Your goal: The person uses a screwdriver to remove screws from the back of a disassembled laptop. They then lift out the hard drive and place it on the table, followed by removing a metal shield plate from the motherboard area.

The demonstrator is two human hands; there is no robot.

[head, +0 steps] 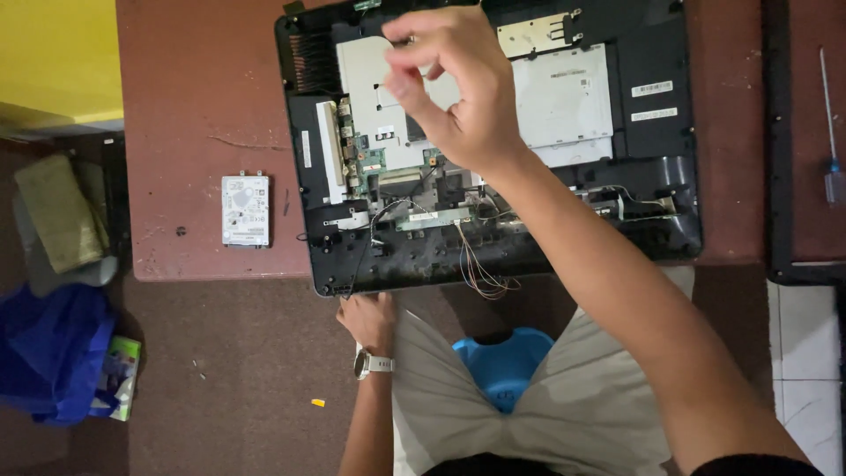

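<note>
An opened black laptop base (pixel 656 220) lies on a reddish-brown table (pixel 194 97), its circuit board (pixel 374 163), metal shields and loose wires (pixel 480 273) exposed. My right hand (pixel 458 84) hovers over the left part of the board with thumb and fingers pinched together; whether something small sits between them I cannot tell. My left hand (pixel 366 317), a watch on its wrist, rests at the near edge of the laptop base, fingers tucked under the edge. A small silver hard drive (pixel 245 210) lies on the table left of the laptop.
A screwdriver (pixel 831 132) lies at the far right on another dark surface. A blue stool (pixel 507 361) shows between my knees. On the floor at left sit a blue bag (pixel 48 353), a small box (pixel 123 375) and a folded cloth (pixel 57 211).
</note>
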